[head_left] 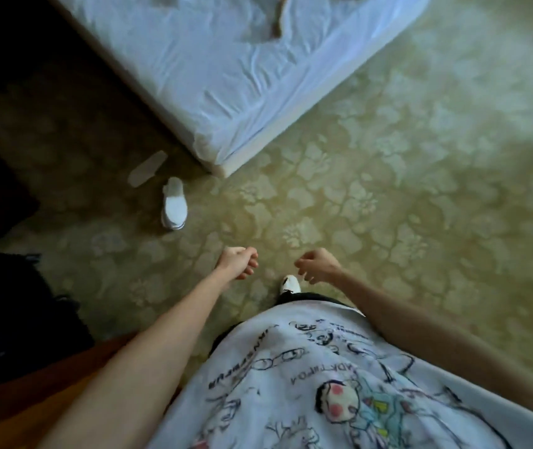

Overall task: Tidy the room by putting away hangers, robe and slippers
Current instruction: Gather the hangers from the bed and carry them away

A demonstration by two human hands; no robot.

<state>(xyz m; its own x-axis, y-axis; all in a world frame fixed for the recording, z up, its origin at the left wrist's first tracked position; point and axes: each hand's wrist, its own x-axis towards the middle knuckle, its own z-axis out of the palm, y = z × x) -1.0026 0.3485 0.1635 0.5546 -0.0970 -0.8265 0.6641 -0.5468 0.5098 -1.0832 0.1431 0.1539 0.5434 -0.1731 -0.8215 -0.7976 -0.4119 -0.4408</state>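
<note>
Two white slippers lie on the patterned carpet left of the bed corner: one upright slipper (174, 204) and one flipped sole-up slipper (147, 168) just beyond it. A wooden hanger (277, 25) rests on the bed at the top edge, partly cut off. My left hand (237, 262) and right hand (315, 265) hang in front of me over the carpet, fingers loosely curled, holding nothing. Both hands are well short of the slippers. No robe is plainly visible.
The white-sheeted bed (213, 92) fills the upper middle, its corner pointing toward me. Dark furniture (5, 306) stands at the left. My shoe (291, 284) shows between my hands. Green-gold carpet (420, 189) spreads to the right.
</note>
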